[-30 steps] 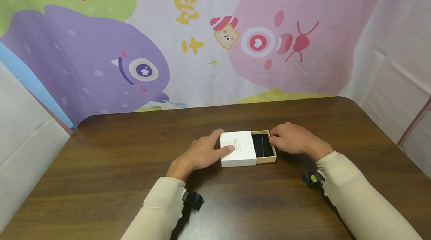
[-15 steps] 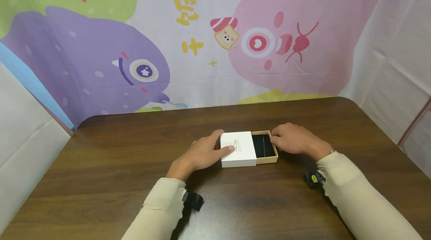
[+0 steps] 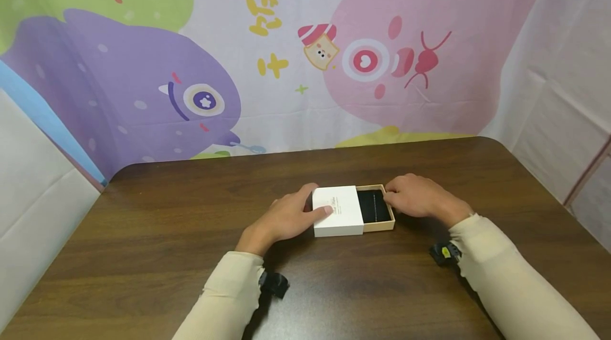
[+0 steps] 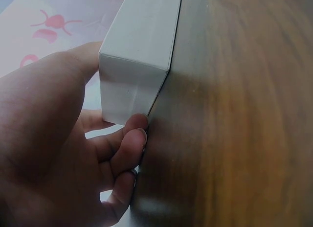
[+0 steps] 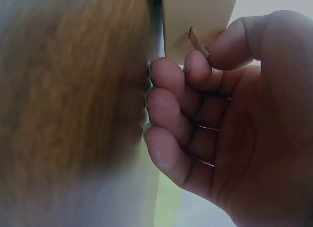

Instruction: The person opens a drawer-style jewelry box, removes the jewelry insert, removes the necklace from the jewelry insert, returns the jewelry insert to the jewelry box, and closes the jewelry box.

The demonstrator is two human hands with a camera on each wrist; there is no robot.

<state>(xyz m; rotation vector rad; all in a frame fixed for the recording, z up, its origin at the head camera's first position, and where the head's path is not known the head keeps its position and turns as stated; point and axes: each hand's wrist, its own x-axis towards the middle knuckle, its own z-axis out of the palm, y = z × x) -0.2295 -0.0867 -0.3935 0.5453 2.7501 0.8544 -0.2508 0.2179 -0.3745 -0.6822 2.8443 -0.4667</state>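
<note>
A white sliding gift box lies on the table in the head view, its sleeve (image 3: 348,202) printed with small gold lettering. The tan inner drawer (image 3: 378,227) sticks out to the right, showing a black pad (image 3: 366,207) with a thin silvery chain (image 3: 375,207) across it. My left hand (image 3: 286,216) grips the sleeve's left end, thumb on top. At the drawer's outer end, my right hand (image 3: 417,197) pinches a small brown pull tab (image 5: 197,41) between thumb and index finger, as the right wrist view shows. Its other fingers are curled near the tabletop.
The box rests on a dark wood table (image 3: 143,266) with rounded far corners. Behind it hangs a cloth (image 3: 286,117) printed with cartoon monsters. A pale fabric panel (image 3: 563,90) stands along the right side.
The drawer has slid slightly farther right out of the sleeve, the right hand shifting right with it. The left hand and sleeve have stayed in place.
</note>
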